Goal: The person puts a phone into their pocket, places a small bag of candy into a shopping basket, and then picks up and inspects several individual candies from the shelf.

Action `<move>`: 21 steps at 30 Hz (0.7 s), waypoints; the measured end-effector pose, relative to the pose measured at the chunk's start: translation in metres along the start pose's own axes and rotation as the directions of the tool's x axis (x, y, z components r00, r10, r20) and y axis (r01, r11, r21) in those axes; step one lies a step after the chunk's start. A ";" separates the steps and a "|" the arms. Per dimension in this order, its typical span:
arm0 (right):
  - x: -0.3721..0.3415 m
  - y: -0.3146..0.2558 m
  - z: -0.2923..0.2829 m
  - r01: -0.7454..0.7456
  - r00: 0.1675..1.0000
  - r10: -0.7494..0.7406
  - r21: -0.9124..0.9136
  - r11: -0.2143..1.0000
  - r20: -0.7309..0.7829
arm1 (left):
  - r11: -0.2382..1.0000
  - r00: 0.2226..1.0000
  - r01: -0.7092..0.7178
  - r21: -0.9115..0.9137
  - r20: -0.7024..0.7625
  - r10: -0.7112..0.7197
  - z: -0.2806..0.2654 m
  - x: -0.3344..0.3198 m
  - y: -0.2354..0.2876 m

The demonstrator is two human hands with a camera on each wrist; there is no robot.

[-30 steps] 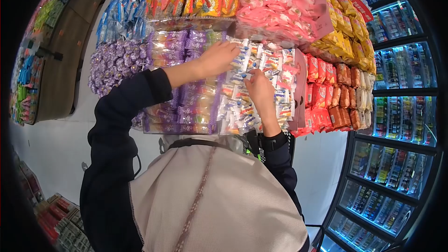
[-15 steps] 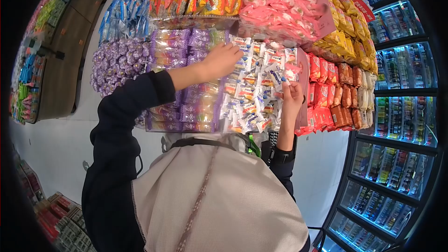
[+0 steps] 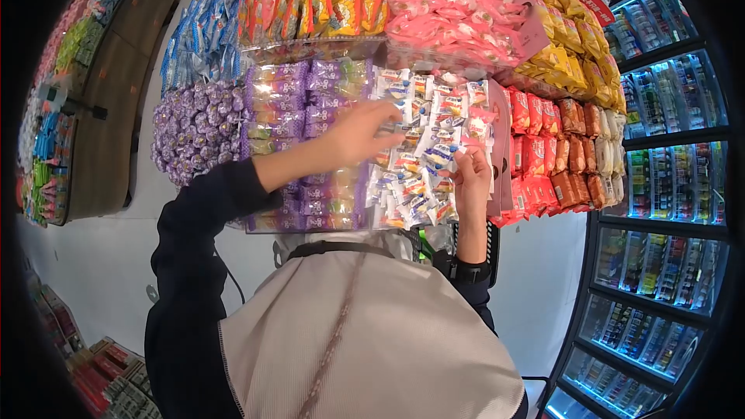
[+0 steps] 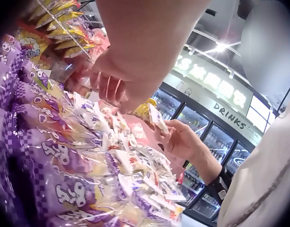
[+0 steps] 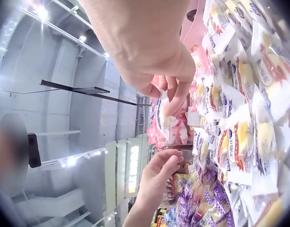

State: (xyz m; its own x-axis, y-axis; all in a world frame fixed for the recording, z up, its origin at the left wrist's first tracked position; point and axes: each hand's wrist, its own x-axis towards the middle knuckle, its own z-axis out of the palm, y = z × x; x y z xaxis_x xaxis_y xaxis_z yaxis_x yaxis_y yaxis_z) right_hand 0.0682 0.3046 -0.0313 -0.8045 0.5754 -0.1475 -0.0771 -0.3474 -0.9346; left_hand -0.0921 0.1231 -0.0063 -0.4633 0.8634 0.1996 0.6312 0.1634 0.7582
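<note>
Head view, two hands [image 3: 365, 133] [image 3: 472, 180], one pinched packet [image 3: 440, 155]

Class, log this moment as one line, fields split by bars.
right hand: pinches one white packet | left hand: nothing visibly held | layout: white-packet pile beside purple-wrapped packets

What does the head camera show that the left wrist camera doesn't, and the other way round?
Only the head view: blue packets and rounded purple packets.
Only the left wrist view: the DRINKS sign and a bright ceiling light.
Both: the left hand, the right hand pinching a white packet, flat purple packs and glass-fronted fridges.
</note>
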 end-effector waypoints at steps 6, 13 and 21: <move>-0.016 -0.009 0.018 -0.059 0.987 0.069 -0.073 0.996 0.142 | 0.739 0.987 0.157 -0.656 0.079 -0.140 0.021 -0.028 0.025; -0.036 -0.030 0.042 -0.100 0.971 0.067 0.134 0.986 0.229 | 0.559 0.926 0.360 -0.747 0.212 -0.313 0.001 -0.038 0.051; -0.037 -0.031 0.045 -0.163 0.942 0.092 0.199 0.966 0.324 | 0.485 0.921 0.376 -0.789 0.260 -0.290 -0.006 -0.041 0.049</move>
State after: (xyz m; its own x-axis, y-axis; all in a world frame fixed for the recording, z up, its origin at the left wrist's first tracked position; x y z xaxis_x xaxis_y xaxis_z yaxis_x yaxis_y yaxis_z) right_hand 0.0739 0.2607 0.0175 -0.9554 0.2698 -0.1198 -0.0609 -0.5771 -0.8144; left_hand -0.0459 0.0928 0.0259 -0.4481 0.8718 -0.1979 -0.3589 0.0273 0.9330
